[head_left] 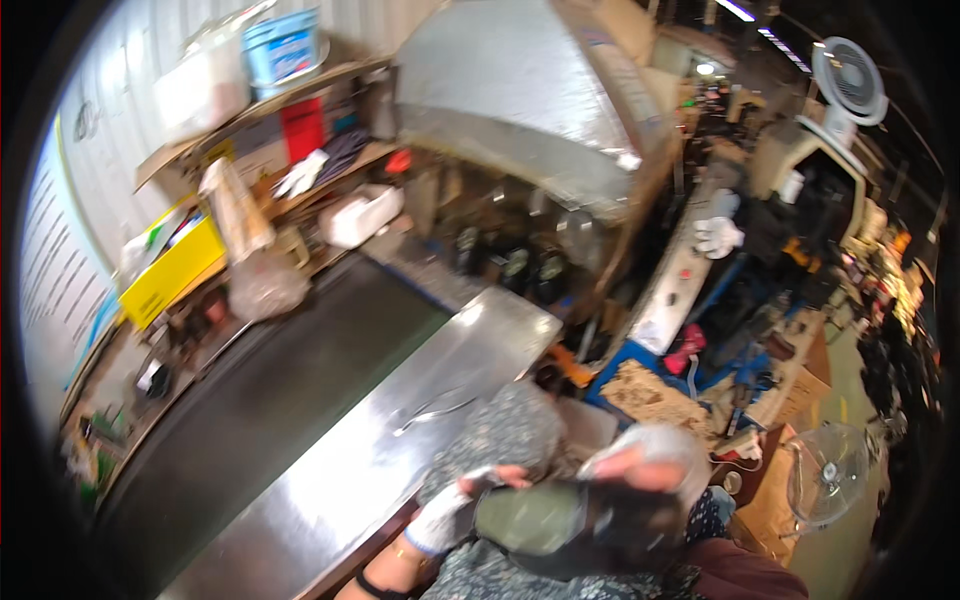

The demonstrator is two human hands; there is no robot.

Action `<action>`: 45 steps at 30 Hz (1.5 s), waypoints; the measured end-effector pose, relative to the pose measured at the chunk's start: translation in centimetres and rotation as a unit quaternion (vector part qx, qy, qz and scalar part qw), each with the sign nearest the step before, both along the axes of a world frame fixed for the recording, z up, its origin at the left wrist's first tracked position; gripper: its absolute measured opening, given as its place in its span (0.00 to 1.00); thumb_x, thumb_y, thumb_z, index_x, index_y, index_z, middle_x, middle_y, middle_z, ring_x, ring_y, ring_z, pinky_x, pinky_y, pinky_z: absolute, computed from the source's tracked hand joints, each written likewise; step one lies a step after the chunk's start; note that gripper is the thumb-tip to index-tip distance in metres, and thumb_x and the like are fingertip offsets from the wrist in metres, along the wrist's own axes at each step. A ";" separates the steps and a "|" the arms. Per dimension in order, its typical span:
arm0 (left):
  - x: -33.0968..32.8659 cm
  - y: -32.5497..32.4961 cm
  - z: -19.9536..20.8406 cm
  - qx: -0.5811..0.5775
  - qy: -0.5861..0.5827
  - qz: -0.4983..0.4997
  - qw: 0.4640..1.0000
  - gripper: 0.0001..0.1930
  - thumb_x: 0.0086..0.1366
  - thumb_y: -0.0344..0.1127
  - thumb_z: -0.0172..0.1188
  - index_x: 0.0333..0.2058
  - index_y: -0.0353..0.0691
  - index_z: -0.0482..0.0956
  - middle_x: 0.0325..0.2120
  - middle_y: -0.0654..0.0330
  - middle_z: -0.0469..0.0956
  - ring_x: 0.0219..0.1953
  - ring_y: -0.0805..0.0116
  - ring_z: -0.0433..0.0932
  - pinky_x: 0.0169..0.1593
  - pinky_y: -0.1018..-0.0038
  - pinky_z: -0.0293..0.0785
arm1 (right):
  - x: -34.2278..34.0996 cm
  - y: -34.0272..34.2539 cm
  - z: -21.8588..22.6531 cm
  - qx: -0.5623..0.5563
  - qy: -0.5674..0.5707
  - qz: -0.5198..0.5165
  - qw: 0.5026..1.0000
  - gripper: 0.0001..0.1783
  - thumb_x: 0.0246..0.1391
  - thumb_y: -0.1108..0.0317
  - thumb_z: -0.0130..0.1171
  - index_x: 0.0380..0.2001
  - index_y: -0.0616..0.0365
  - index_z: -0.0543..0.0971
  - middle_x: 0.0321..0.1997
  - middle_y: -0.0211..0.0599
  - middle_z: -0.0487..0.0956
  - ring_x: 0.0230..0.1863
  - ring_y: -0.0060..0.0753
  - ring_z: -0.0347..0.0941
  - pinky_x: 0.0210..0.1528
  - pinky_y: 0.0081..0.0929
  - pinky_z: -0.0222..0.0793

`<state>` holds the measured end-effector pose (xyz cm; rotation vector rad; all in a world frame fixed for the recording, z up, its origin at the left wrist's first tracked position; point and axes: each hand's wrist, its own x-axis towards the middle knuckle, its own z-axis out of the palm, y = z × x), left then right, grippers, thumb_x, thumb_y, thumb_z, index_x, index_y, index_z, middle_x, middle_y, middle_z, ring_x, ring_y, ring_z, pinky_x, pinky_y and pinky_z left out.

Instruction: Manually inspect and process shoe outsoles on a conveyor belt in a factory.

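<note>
The picture is smeared by motion. My left hand, in a white fingerless glove with a black band on the wrist, holds the near end of an olive and black object, possibly a shoe, low in the middle. My right hand, in a pale grey glove, closes over the black far end of it from above. The object is held over my lap, just off the front edge of a steel table. Grey-blue patterned cloth lies behind my hands.
A dark belt or mat runs beside the steel table. A big sheet-metal hood hangs behind. Cluttered shelves at left hold a yellow box, a white jug and a blue bucket. A floor fan stands at right.
</note>
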<state>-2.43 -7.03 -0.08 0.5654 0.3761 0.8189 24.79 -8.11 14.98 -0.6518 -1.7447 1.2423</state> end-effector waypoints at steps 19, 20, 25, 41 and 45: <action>10.5 7.2 1.6 -0.046 0.159 0.180 0.970 0.15 0.72 0.48 0.54 0.45 0.43 0.75 0.40 0.59 0.80 0.42 0.63 0.79 0.47 0.69 0.76 | 1.3 6.3 -3.3 0.330 -0.342 -0.131 0.870 0.24 0.54 0.47 0.62 0.44 0.55 0.81 0.34 0.42 0.81 0.32 0.47 0.80 0.31 0.39 0.75; 10.7 7.3 1.6 -0.041 0.165 0.177 0.969 0.14 0.72 0.47 0.54 0.44 0.43 0.76 0.39 0.60 0.80 0.41 0.64 0.78 0.47 0.69 0.76 | 1.4 6.3 -3.5 0.301 -0.364 -0.125 0.873 0.24 0.55 0.47 0.62 0.44 0.56 0.81 0.34 0.43 0.81 0.33 0.47 0.80 0.33 0.40 0.75; 9.7 8.0 -1.4 0.151 0.215 0.274 0.925 0.18 0.73 0.45 0.52 0.49 0.36 0.74 0.43 0.58 0.76 0.46 0.69 0.74 0.53 0.72 0.71 | 1.3 7.9 -5.2 0.090 -0.324 -0.073 0.939 0.24 0.60 0.49 0.57 0.48 0.57 0.80 0.38 0.54 0.82 0.43 0.57 0.79 0.46 0.46 0.72; 7.7 9.7 -0.5 0.163 0.400 0.179 0.884 0.22 0.61 0.26 0.55 0.56 0.37 0.70 0.46 0.62 0.74 0.48 0.74 0.73 0.55 0.77 0.68 | 0.3 5.7 -20.8 -0.545 0.324 -0.118 0.764 0.41 0.60 0.33 0.50 0.58 0.61 0.75 0.51 0.37 0.81 0.47 0.26 0.79 0.52 0.26 0.75; 7.8 8.7 -0.7 0.176 0.385 0.149 0.894 0.22 0.62 0.26 0.53 0.57 0.37 0.69 0.45 0.62 0.74 0.45 0.74 0.74 0.53 0.77 0.70 | -0.6 5.2 -23.2 -0.539 0.124 -0.172 0.815 0.33 0.67 0.40 0.46 0.55 0.60 0.76 0.53 0.39 0.81 0.51 0.35 0.78 0.56 0.29 0.71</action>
